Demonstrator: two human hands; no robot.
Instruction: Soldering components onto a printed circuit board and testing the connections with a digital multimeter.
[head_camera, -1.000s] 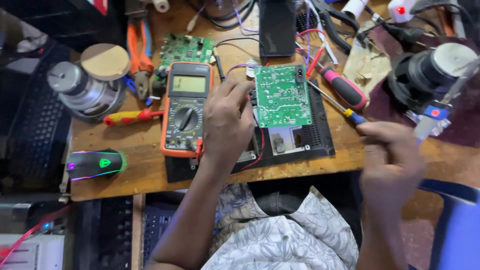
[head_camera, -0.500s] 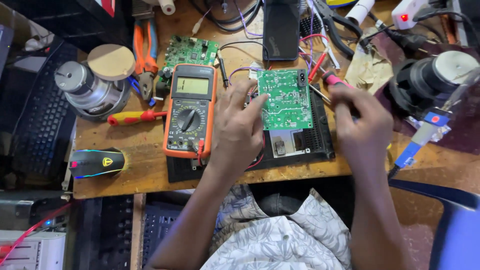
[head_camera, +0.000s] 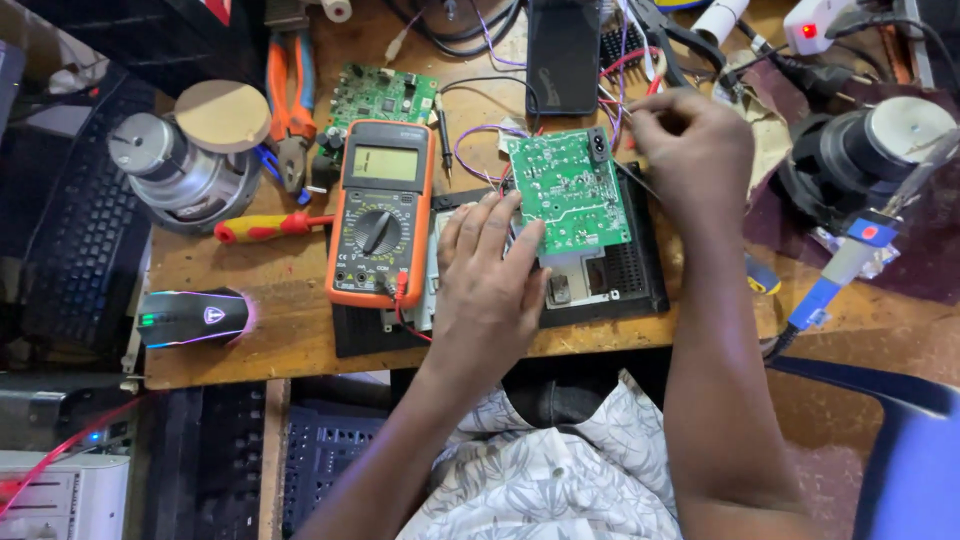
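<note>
Green circuit board (head_camera: 568, 192) lies with its solder side up on a black tray (head_camera: 640, 275) near the middle of the wooden table (head_camera: 270, 310). The left hand (head_camera: 490, 285) rests flat and open beside it, and its fingertips (head_camera: 515, 215) touch the board's left edge. The right hand (head_camera: 690, 150) is at the board's top right corner with its fingers pinched together, and a thin dark rod (head_camera: 640, 183) pokes out from under it toward the board. I cannot tell just what the fingers hold.

An orange multimeter (head_camera: 382, 210) lies just left of the left hand, with red and black leads plugged in at the bottom. A second, smaller green board (head_camera: 385, 95) lies above the meter. Orange pliers (head_camera: 290, 95) and a red and yellow screwdriver (head_camera: 265, 227) lie further left, near a silver speaker magnet (head_camera: 165, 170) and a round wooden disc (head_camera: 222, 115). A glowing computer mouse (head_camera: 192, 318) sits at the table's front left edge. A black phone (head_camera: 562, 50) lies above the main board, among loose wires. A black speaker (head_camera: 870, 150) sits far to the right.
</note>
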